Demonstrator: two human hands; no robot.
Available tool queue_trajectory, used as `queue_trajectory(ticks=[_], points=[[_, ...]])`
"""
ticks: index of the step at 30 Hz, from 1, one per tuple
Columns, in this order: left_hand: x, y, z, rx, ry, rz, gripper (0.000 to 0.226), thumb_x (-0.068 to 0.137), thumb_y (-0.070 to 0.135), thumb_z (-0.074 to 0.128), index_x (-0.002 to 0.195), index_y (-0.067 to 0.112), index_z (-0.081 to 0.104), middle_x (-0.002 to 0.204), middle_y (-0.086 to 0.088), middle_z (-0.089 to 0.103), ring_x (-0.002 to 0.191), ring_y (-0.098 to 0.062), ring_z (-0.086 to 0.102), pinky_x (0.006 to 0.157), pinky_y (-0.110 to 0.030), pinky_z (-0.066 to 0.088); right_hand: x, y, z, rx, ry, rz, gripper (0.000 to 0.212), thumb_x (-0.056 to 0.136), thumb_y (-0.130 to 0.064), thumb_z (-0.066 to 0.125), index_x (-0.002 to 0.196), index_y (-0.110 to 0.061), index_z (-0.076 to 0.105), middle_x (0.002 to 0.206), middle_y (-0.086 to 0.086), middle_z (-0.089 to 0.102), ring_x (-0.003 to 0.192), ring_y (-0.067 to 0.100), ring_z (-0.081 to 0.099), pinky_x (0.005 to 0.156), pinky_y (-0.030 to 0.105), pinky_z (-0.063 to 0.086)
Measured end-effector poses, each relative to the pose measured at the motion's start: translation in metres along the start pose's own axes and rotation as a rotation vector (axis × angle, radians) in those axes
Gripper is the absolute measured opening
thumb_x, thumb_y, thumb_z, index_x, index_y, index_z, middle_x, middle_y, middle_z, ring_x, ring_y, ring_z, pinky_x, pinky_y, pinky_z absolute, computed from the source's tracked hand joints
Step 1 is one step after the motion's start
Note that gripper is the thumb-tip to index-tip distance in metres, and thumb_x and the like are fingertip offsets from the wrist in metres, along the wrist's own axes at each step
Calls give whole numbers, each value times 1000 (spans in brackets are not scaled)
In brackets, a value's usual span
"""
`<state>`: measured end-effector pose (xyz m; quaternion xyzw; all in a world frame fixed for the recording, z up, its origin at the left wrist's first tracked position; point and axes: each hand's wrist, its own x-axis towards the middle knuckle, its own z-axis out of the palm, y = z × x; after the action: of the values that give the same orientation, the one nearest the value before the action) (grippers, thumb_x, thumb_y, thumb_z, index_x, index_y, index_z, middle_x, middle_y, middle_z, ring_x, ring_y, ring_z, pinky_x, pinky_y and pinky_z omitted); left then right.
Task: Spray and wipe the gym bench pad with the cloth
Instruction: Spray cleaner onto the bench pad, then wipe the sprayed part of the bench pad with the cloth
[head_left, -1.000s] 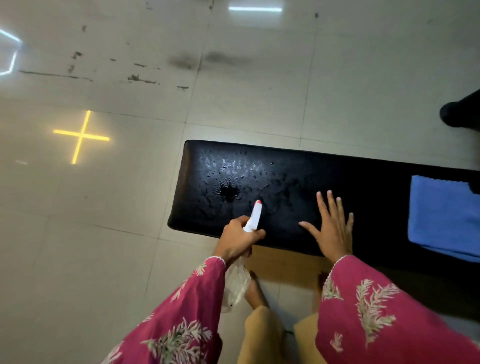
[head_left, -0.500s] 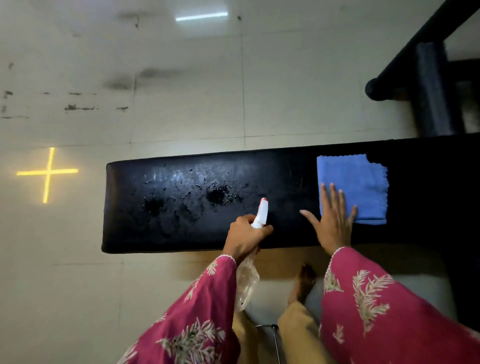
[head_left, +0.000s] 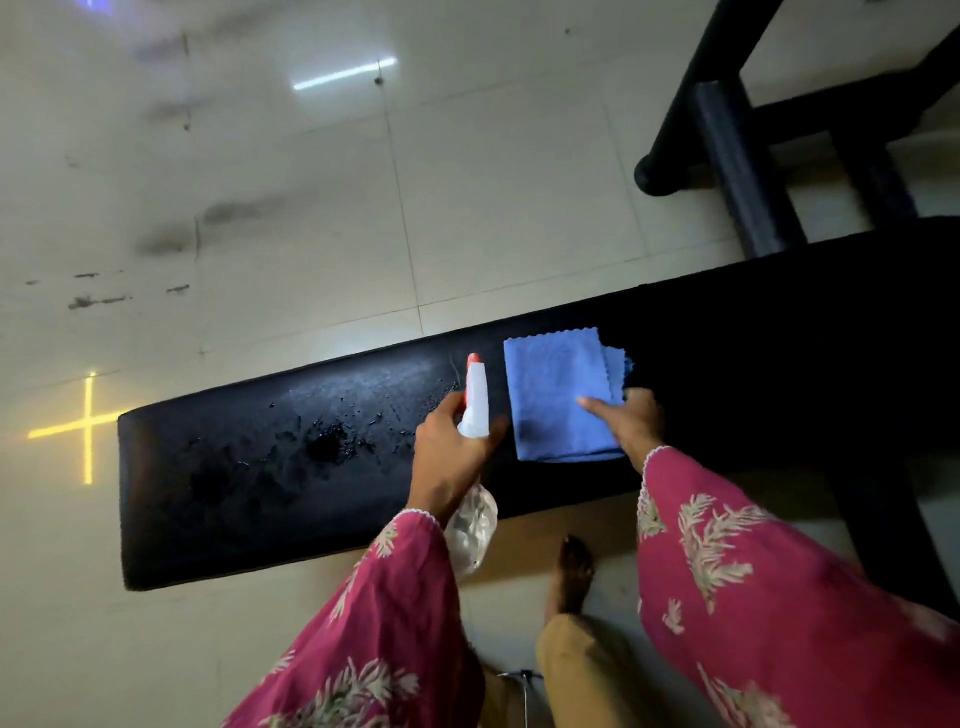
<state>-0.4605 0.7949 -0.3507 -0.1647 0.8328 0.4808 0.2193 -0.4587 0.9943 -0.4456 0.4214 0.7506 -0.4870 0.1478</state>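
Note:
The black bench pad (head_left: 249, 499) runs across the view, its left half wet with spray droplets. My left hand (head_left: 449, 457) is shut on a clear spray bottle (head_left: 477, 410) with a white head and red tip, held over the pad's middle. A folded blue cloth (head_left: 558, 395) lies on the pad just right of the bottle. My right hand (head_left: 631, 421) rests on the cloth's right part, thumb across its top and fingers curled at its right edge.
Black metal frame bars (head_left: 737, 171) of gym equipment stand behind the bench at upper right. The floor is pale tile with a yellow cross (head_left: 88, 423) of light at left. My bare foot (head_left: 571, 577) is below the pad's near edge.
My right hand has moved from the bare pad onto the blue cloth and curled at its edge. My left hand with the bottle stays over the pad; the view has shifted.

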Motion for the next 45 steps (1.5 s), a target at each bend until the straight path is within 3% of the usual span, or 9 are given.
queue_trajectory(ticks=[7, 11, 18, 22, 28, 31, 35, 40, 45], points=[[7, 35, 32, -40, 25, 184, 53, 69, 38, 79, 114, 22, 55, 90, 10, 64, 78, -20, 66, 72, -24, 51, 6, 25, -58, 397, -12, -82, 28, 86, -6, 62, 112, 4, 58, 104, 13, 62, 89, 21, 60, 66, 12, 49], [13, 64, 67, -73, 20, 217, 69, 65, 32, 84, 123, 20, 49, 91, 21, 56, 80, 9, 53, 66, 0, 38, 15, 60, -109, 469, 32, 3, 29, 87, -4, 59, 115, 3, 57, 107, 13, 60, 83, 15, 64, 79, 35, 48], [28, 101, 126, -114, -20, 289, 85, 58, 40, 86, 128, 25, 39, 91, -20, 67, 76, -14, 65, 69, -18, 46, 27, 90, -148, 504, 68, 21, 29, 87, -2, 58, 115, 4, 57, 105, 11, 61, 74, -1, 64, 82, 32, 49], [26, 124, 141, -247, -72, 300, 63, 78, -8, 70, 129, 7, 36, 85, -39, 61, 63, -6, 69, 61, -7, 46, 32, 97, -146, 536, 72, 41, 23, 87, -3, 59, 109, 2, 59, 92, 6, 63, 61, -7, 63, 60, 10, 51], [25, 118, 147, -127, -63, 424, 75, 68, -2, 78, 129, 4, 34, 70, 52, 50, 69, 9, 59, 67, -4, 42, 31, 98, -143, 588, 69, 45, 16, 86, -5, 61, 102, -6, 60, 96, 7, 63, 72, 4, 65, 59, 11, 51], [31, 106, 144, -65, -79, 429, 92, 67, 6, 82, 135, 17, 20, 94, 54, 49, 81, 15, 56, 81, -15, 45, 32, 100, -144, 595, 59, 54, 19, 86, -5, 61, 105, -3, 60, 98, 10, 63, 72, 7, 64, 59, 11, 52], [31, 70, 139, -108, -16, 358, 108, 64, 18, 85, 145, 17, 14, 147, 0, 31, 120, -12, 48, 102, -24, 41, 29, 98, -145, 617, 38, 52, 18, 87, -6, 60, 105, -3, 60, 99, 10, 63, 78, 12, 62, 59, 10, 52], [2, 20, 154, -173, 202, -8, 34, 83, 27, 69, 109, 7, 61, 103, -4, 64, 91, -16, 62, 91, -41, 50, 16, 93, -143, 631, -22, 74, 20, 87, -8, 61, 107, -5, 60, 99, 8, 65, 80, 12, 66, 70, 23, 52], [-19, 5, 189, -314, -251, -368, 36, 90, 41, 55, 79, 10, 69, 72, -5, 71, 71, -20, 65, 70, -31, 54, -24, 76, -135, 712, -144, 86, 14, 87, -8, 58, 99, -4, 64, 86, 1, 72, 75, 7, 68, 64, 19, 54]])
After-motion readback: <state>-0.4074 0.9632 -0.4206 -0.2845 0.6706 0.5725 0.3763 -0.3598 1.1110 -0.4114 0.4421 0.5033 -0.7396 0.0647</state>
